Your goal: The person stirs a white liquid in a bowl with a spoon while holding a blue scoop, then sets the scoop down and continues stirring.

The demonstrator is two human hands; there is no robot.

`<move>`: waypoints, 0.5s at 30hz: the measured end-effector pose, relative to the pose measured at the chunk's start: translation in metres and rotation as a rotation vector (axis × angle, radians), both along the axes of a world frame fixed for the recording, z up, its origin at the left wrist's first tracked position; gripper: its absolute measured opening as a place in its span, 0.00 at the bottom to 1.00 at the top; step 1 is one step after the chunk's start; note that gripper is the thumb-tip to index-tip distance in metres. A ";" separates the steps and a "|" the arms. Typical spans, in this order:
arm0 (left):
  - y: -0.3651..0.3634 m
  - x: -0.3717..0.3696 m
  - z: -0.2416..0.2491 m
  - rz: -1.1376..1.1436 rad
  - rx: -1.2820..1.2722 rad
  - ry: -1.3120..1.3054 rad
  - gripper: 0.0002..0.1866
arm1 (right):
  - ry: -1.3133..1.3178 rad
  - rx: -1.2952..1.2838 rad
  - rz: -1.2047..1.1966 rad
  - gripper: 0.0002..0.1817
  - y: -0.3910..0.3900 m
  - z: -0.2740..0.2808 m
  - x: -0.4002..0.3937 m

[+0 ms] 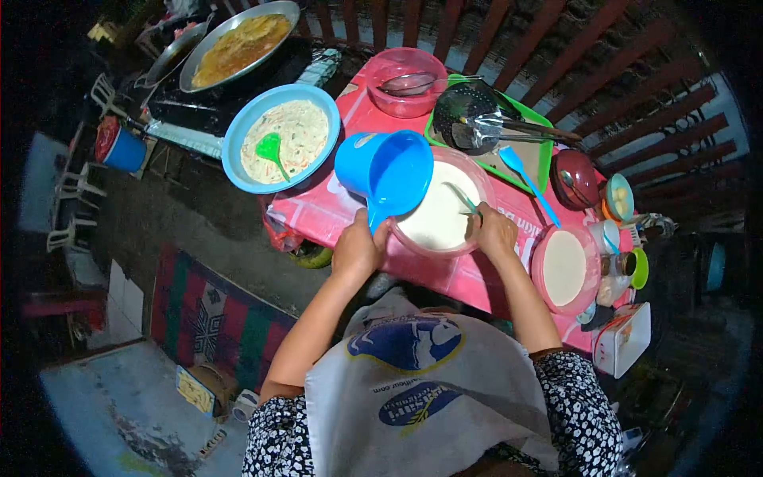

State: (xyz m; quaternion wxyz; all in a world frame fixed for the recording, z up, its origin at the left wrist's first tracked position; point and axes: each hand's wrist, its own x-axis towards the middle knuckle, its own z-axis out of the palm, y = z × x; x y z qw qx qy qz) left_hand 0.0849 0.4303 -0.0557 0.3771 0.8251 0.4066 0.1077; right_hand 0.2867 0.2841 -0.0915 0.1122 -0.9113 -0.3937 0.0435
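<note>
My left hand (360, 249) is wrapped round the handle of a blue plastic dipper (355, 164). The dipper is tipped over the left rim of a pink bowl (482, 176), its mouth facing up and right; no liquid shows inside. Pale, smooth batter (434, 213) fills much of that bowl. My right hand (494, 233) is closed on a slim greenish spoon-like utensil (459, 195), whose end reaches into the batter. Left of the dipper stands a light blue basin (233, 151) of batter with shreds in it and a green ladle (271, 149).
A frying pan (242, 45) with food in oil sits on a stove at back left. Behind the bowl lie a green tray (540, 171) with skimmers and a pink strainer bowl (401, 60). A blue spatula (530, 187) and second batter bowl (565, 268) are at right.
</note>
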 end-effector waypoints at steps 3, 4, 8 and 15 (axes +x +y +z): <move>0.001 0.008 -0.002 -0.025 0.044 0.085 0.20 | 0.003 0.021 -0.024 0.08 -0.002 -0.002 0.002; 0.001 0.010 -0.002 -0.033 0.069 0.112 0.20 | 0.004 0.004 -0.025 0.08 -0.002 -0.001 0.003; 0.001 0.016 -0.003 -0.029 0.102 0.110 0.17 | 0.022 -0.028 -0.046 0.09 -0.003 -0.004 0.005; 0.002 0.019 -0.002 -0.035 0.130 0.137 0.19 | 0.066 -0.046 -0.060 0.10 -0.002 -0.008 0.008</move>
